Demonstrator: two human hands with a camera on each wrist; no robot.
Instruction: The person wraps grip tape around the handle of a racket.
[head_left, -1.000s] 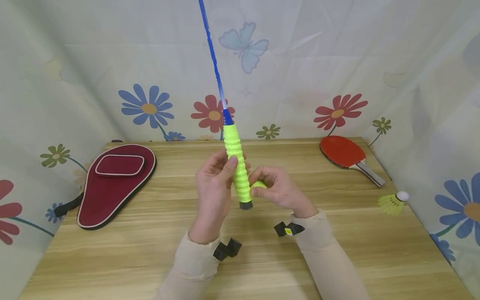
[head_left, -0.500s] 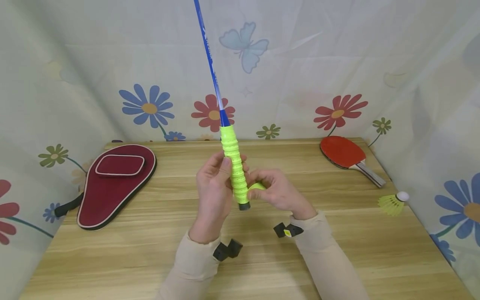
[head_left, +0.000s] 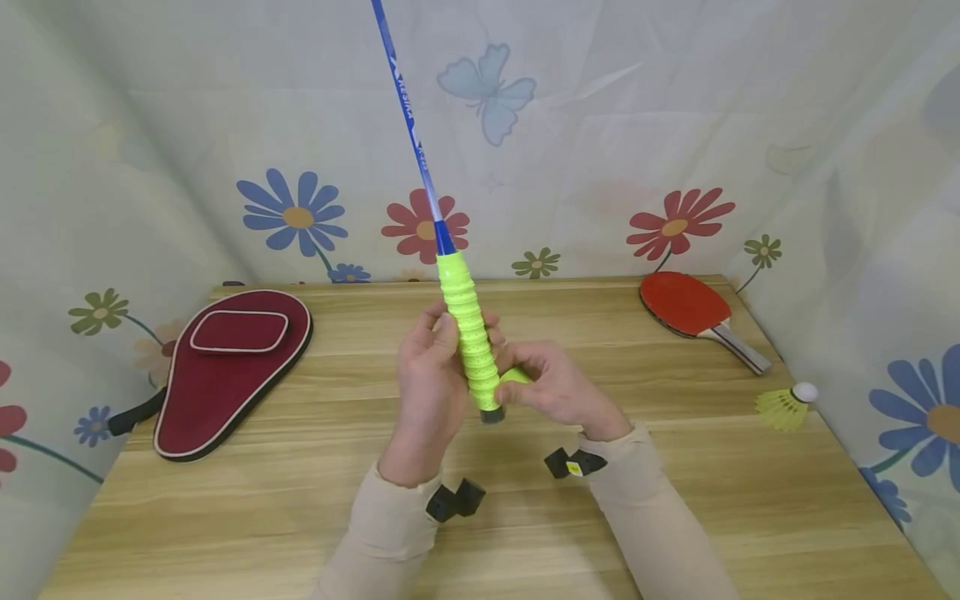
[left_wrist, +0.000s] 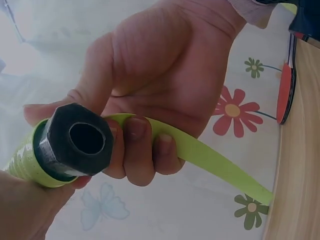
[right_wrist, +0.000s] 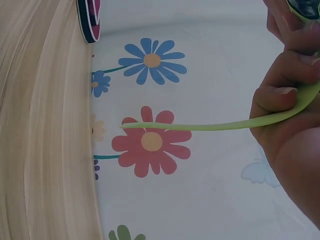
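Observation:
A badminton racket with a blue shaft and a bright yellow-green ribbed handle stands tilted above the table, its head out of view. My left hand holds the handle, thumb along its near side. Close to the dark butt end, my right hand pinches a loose strip of yellow-green grip tape. In the left wrist view the tape runs under the right hand's curled fingers and its tail hangs free. The right wrist view shows that tape tail too.
A maroon paddle case lies at the left of the wooden table. To the right are a red table tennis paddle and a yellow shuttlecock. A flower-printed curtain surrounds the back and sides.
The racket's shaft has tilted further left and turned, so lettering on it shows. The right hand has shifted slightly down, still pinching the tape; the left hand keeps hold of the handle.

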